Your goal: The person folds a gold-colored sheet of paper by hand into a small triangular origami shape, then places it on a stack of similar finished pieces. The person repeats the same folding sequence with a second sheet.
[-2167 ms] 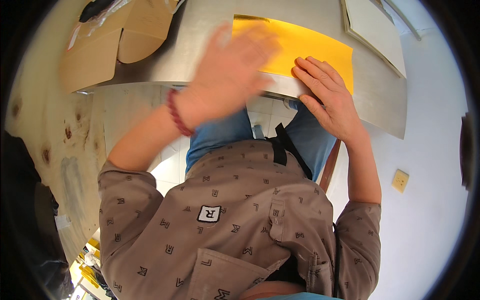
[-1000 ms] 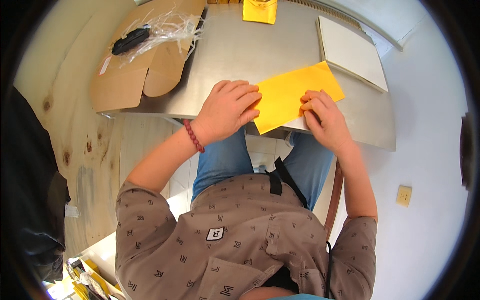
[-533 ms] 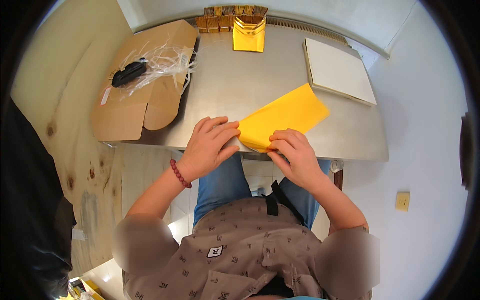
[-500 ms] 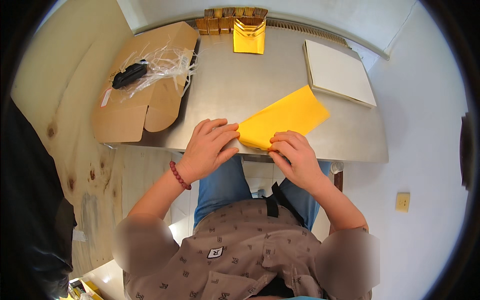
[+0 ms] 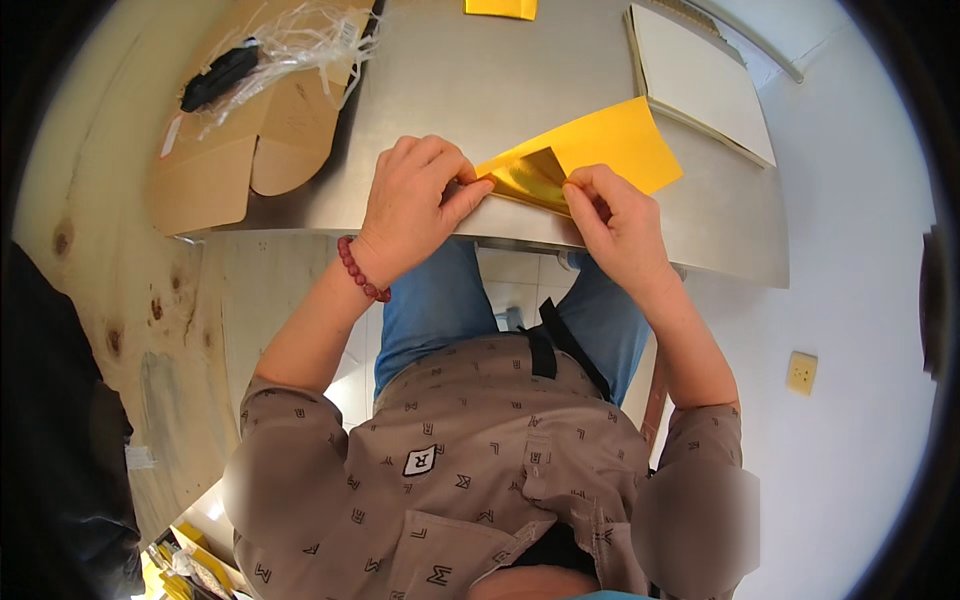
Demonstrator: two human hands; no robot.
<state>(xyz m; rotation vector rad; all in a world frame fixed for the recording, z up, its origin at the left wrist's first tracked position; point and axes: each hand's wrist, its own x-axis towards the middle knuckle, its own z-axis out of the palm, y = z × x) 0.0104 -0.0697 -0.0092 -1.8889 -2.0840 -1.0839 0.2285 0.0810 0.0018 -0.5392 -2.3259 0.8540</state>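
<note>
Head view: at the near edge of the smooth grey metal table [image 5: 430,90], left hand [image 5: 415,205] and right hand [image 5: 615,222] pinch the yellow rectangular paper sheet [image 5: 622,145] (glossy gold flap [image 5: 530,178] raised); uneven pulling could crease it askew.

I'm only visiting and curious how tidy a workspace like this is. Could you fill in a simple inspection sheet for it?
Surface: smooth grey metal table.
Job's things: rectangular yellow paper sheet at the table's near edge, its near side partly turned up, showing shiny gold; another yellow-gold piece cut off at the picture's top.
Clutter: opened brown cardboard box at left, bearing clear plastic strips and an unidentifiable black object; flat white rectangular stack at right.
Hands: left hand grips the sheet's left end; right hand pinches the turned-up part.
Cables: nothing seen.
Surroundings: pale wooden panel at left; white wall with cream socket at right.
</note>
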